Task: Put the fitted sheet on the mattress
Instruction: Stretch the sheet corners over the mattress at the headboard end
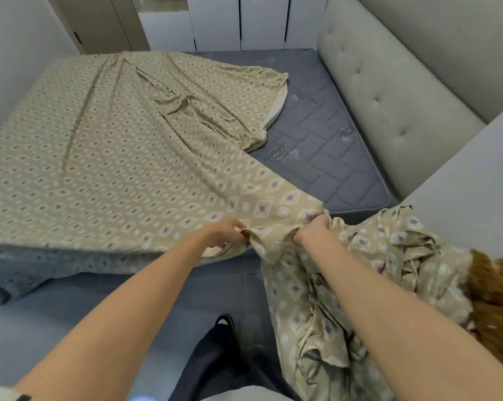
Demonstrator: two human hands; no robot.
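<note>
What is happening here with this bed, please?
A person is putting a patterned fitted sheet on a grey mattress. The left hand pinches the sheet's near edge, and the right hand grips a bunch of the fabric beside it. The sheet lies over the left part of the mattress. The part next to the padded headboard is bare, and loose sheet hangs bunched below the right hand.

Both hands, left hand (pixel 225 231) and right hand (pixel 312 230), grip the sheet (pixel 114 157) edge at the mattress (pixel 325 140) foot.
</note>
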